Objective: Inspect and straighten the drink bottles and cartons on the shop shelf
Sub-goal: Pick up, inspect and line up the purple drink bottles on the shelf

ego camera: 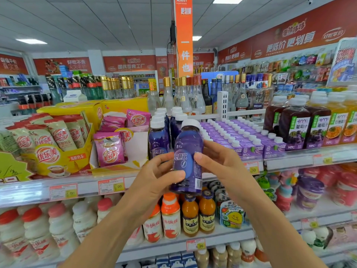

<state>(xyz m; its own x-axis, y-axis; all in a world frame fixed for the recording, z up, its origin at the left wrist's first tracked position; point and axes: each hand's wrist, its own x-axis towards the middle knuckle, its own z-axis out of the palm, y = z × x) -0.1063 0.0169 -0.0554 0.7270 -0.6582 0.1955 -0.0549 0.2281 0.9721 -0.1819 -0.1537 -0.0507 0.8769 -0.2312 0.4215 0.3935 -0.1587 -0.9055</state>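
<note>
Bottle (188,151) is clasped mid-frame, fingers (201,158) of left hand (152,182) and right hand (226,165) curled round it (likely heavy, stiff, slick); best gripped mid-body.

The single view comes from a wide-angle camera at head height, facing forward and slightly down at the shelf (87,187), which stands close in front. Both forearms run up from the bottom edge to mid-frame, where the left hand (154,180) and right hand (222,165) hold a bottle (188,157) near the lens. The ceiling (96,20) fills the upper part, lower tiers run off the bottom, and straight rails bow toward the edges.
</note>
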